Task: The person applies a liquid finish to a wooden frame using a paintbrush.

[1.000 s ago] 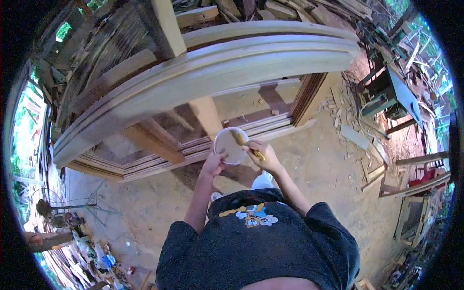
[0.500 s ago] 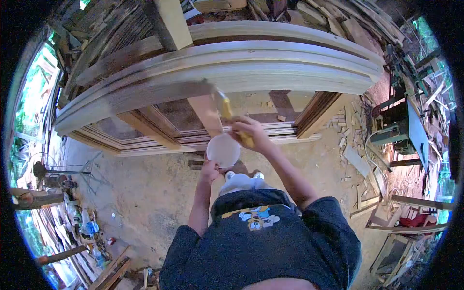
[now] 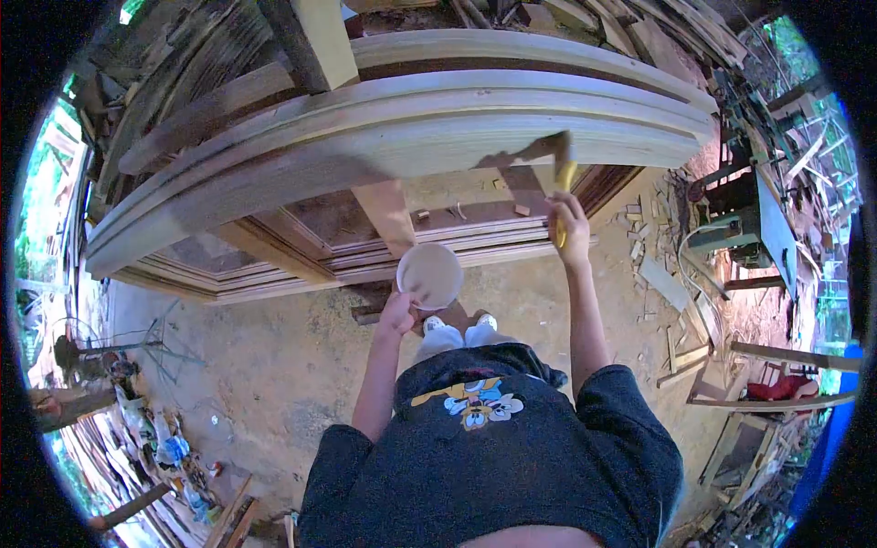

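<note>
My left hand (image 3: pixel 397 313) grips the rim of a round white tub (image 3: pixel 429 278) in front of my body. What the tub holds is too faint to make out. Out to the right, my right hand (image 3: pixel 570 222) is wrapped round the yellow handle of a paintbrush (image 3: pixel 566 173). The brush points away from me, its dark bristles at the lower front face of a long pale wooden frame (image 3: pixel 438 137). A shadow of the hand and brush falls on the wood just left of the bristles.
A stand-mounted machine (image 3: pixel 731 233) with a blue-grey top stands on the right, with wood offcuts (image 3: pixel 662 283) scattered beside it. Stacked boards (image 3: pixel 196 87) lie behind the frame. On the left stands a thin metal stand (image 3: pixel 151 342) near piled planks and plastic litter.
My right hand has swung rightward and outward with the paintbrush, from near the tub to the right part of the frame. My left hand still holds the tub at nearly the same spot.
</note>
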Available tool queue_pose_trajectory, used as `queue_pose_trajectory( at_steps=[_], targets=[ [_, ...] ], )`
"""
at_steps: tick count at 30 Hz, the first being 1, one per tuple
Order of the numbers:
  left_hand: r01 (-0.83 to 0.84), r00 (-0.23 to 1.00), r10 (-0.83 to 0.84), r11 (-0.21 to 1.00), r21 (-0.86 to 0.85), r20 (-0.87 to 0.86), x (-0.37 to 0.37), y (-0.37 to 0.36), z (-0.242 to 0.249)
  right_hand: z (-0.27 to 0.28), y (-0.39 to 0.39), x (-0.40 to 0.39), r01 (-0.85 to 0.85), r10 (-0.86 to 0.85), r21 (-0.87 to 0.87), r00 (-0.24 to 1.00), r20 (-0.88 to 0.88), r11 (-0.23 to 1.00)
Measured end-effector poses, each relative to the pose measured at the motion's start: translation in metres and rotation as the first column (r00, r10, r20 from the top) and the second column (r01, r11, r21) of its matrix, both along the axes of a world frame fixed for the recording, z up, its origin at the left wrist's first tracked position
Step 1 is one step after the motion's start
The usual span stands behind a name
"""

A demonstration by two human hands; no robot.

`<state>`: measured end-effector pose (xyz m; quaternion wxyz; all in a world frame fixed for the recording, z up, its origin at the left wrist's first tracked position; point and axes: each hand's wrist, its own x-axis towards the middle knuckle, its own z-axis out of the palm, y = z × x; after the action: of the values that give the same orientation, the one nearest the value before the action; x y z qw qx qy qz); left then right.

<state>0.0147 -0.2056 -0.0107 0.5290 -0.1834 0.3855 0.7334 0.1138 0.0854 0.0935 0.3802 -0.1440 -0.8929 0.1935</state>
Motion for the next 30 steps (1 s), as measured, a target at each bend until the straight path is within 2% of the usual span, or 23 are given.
queue_pose_trajectory(
  at_steps=[1,2,4,5,6,7,8,10,11,12,13,14,15,16,17,18,20,22,24,26,27,28,30],
  targets=[
    [-0.005,0.999,0.003,0.998,-0.060,-0.033,0.001,0.001,0.014,-0.010,0.001,0.001,0.092,-0.090,-0.099,0.996,0.026,0.991],
    [-0.012,0.998,0.004,0.993,-0.120,-0.065,0.001,0.001,0.023,-0.010,-0.004,-0.004,0.101,-0.098,-0.097,0.995,0.027,0.990],
    [0.022,0.994,-0.038,0.989,-0.143,-0.106,-0.005,-0.007,-0.005,-0.009,-0.028,-0.031,-0.054,0.058,-0.041,0.994,0.095,0.998],
    [0.047,0.986,-0.073,0.984,-0.169,-0.149,-0.009,-0.013,-0.028,-0.004,-0.050,-0.048,-0.090,0.090,0.071,0.996,0.006,0.993],
    [0.055,0.985,-0.081,0.984,-0.172,-0.150,-0.009,-0.024,-0.069,-0.028,-0.063,-0.065,-0.220,0.219,0.032,0.975,0.043,0.975],
    [0.056,0.982,-0.085,0.984,-0.168,-0.170,-0.008,-0.030,-0.094,-0.048,-0.082,-0.083,-0.290,0.278,0.005,0.925,0.258,0.957],
    [0.063,0.978,-0.096,0.983,-0.175,-0.185,-0.008,-0.031,-0.099,-0.023,-0.104,-0.091,-0.420,0.415,0.005,0.898,0.144,0.908],
    [0.085,0.969,-0.126,0.977,-0.194,-0.213,-0.006,-0.026,-0.085,-0.014,-0.130,-0.107,-0.559,0.547,0.064,0.825,0.141,0.827],
    [0.105,0.958,-0.154,0.973,-0.205,-0.240,-0.005,-0.020,-0.069,-0.014,-0.130,-0.109,-0.553,0.541,0.063,0.829,0.140,0.831],
    [0.151,0.927,-0.219,0.961,-0.232,-0.305,-0.004,-0.012,-0.050,-0.015,-0.126,-0.112,-0.614,0.594,0.053,0.779,0.202,0.788],
    [0.249,0.787,-0.392,0.908,-0.336,-0.476,-0.004,-0.003,-0.027,-0.017,-0.120,-0.111,-0.672,0.642,0.035,0.720,0.264,0.739],
    [0.306,0.603,-0.541,0.836,-0.456,-0.586,-0.002,0.005,-0.010,-0.019,-0.105,-0.104,-0.673,0.642,0.032,0.717,0.270,0.739],
    [0.326,0.574,-0.569,0.819,-0.473,-0.589,-0.001,0.015,0.001,-0.022,-0.082,-0.089,-0.632,0.606,0.006,0.746,0.275,0.775],
    [0.325,0.704,-0.503,0.856,-0.402,-0.501,0.002,0.025,0.012,-0.024,-0.059,-0.072,-0.590,0.571,-0.018,0.771,0.282,0.807],
    [0.029,0.998,-0.032,0.997,-0.071,-0.049,0.007,0.032,0.013,-0.027,-0.037,-0.050,-0.529,0.506,0.018,0.820,0.266,0.848],
    [0.022,0.999,-0.025,0.997,-0.068,-0.048,0.012,0.038,0.010,-0.029,-0.014,-0.028,-0.464,0.439,0.055,0.865,0.245,0.884],
    [-0.063,0.990,0.063,0.998,-0.002,-0.128,0.021,0.049,0.002,-0.020,0.021,0.006,-0.323,0.314,0.013,0.927,0.204,0.946],
    [-0.034,0.991,0.028,0.998,-0.050,-0.129,0.029,0.057,0.009,-0.035,0.044,0.025,-0.161,0.172,-0.071,0.963,0.209,0.984],
    [-0.006,0.992,-0.007,0.995,-0.099,-0.129,0.036,0.064,0.012,-0.040,0.037,0.018,-0.209,0.203,0.023,0.969,0.141,0.978],
    [-0.006,0.999,0.003,0.998,-0.055,-0.052,0.042,0.065,0.008,-0.057,0.011,-0.004,-0.311,0.299,0.056,0.940,0.162,0.949],
    [0.020,0.998,-0.024,0.998,-0.068,-0.058,0.042,0.061,-0.011,-0.058,-0.006,-0.019,-0.363,0.351,0.044,0.921,0.166,0.931],
    [0.009,0.998,-0.014,0.997,-0.074,-0.062,0.045,0.059,-0.007,-0.057,-0.027,-0.037,-0.414,0.404,0.032,0.900,0.167,0.910],
    [-0.107,0.986,0.097,0.992,-0.073,-0.135,0.053,0.052,0.005,-0.047,-0.073,-0.068,-0.510,0.523,-0.123,0.814,0.253,0.852]
  ],
)
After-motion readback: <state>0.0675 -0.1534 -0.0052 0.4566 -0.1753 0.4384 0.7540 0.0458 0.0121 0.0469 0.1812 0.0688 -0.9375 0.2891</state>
